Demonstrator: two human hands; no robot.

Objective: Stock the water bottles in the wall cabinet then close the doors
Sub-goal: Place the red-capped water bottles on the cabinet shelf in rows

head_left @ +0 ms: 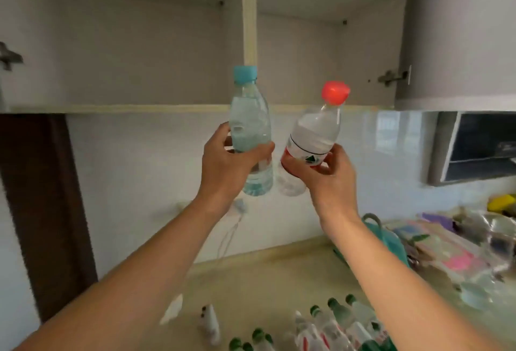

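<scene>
My left hand [226,166] grips a clear water bottle with a blue cap [250,116], held upright just below the wall cabinet's bottom shelf edge [139,109]. Beside it, my right hand [326,174] grips a bottle with a red cap [315,132] and a red-and-white label, tilted to the right. The two bottles nearly touch at their bases. The wall cabinet [296,51] stands with its doors open, and the lower compartments look bare. Several more bottles with green caps [335,322] stand on the counter below.
A vertical divider [250,15] splits the cabinet in two. The open right door [458,29] hangs on a hinge [391,76]. The counter [251,280] carries clutter at right: a teal bag [391,239], packets and plastic wrap. A white cable [229,233] hangs on the backsplash.
</scene>
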